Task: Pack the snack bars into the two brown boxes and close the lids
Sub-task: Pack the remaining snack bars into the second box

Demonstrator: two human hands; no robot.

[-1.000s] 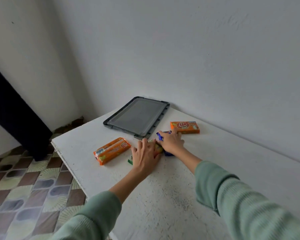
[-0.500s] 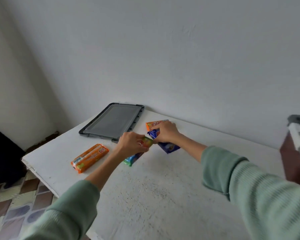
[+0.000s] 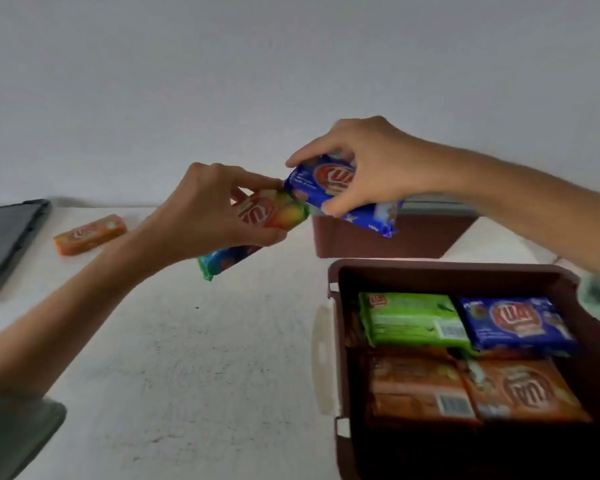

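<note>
Both hands held snack bars above the white table (image 3: 187, 358).
The left hand (image 3: 215, 209) curled its fingers round a green-ended bar (image 3: 274, 213). The right hand (image 3: 371, 168) pinched a blue bar (image 3: 329, 188), partly hiding the far brown box (image 3: 361, 240), which seemed lidded. The near brown box (image 3: 447, 268) stood open with packed bars (image 3: 413, 318) inside. An orange bar (image 3: 89, 234) lay beside a grey tray (image 3: 7, 237).

The head camera looks forward and down, close over the table (image 3: 187, 375).

The open brown box (image 3: 333, 271) is cut off by the right and bottom edges. The second brown box (image 3: 378, 239) is largely hidden behind the right hand (image 3: 371, 161) and its blue snack bar (image 3: 329, 181). The green-ended snack bar (image 3: 219, 263) is half covered by the left hand (image 3: 205, 209).
</note>
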